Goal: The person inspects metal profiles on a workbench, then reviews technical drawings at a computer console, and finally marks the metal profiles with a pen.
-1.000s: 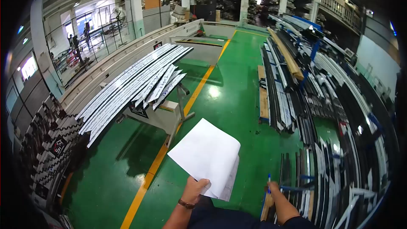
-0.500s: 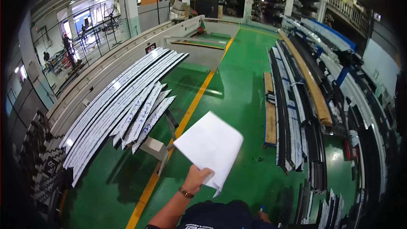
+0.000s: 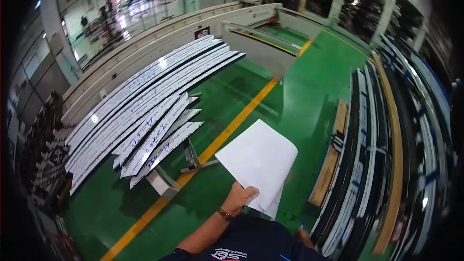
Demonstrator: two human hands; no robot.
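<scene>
My left hand grips the lower edge of white paper sheets, thumb on top; the face turned up looks blank and the right edge curls. At the bottom, close to my dark shirt, my right hand is partly visible, closed around a pen with a blue tip. To the left of the paper lie long white-filmed profiles with angled ends. Shorter profiles with blue handwritten marks lie across their near side. Neither hand touches the profiles.
A metal support stands under the short profiles. Behind them runs a long beige machine frame. A yellow line crosses the green floor. On the right are stacked long profiles and a wooden plank.
The view has turned, shifting the floor line and right-hand stacks rightward. The paper and my left hand appear slightly farther right. More of my right hand and the pen shows.
</scene>
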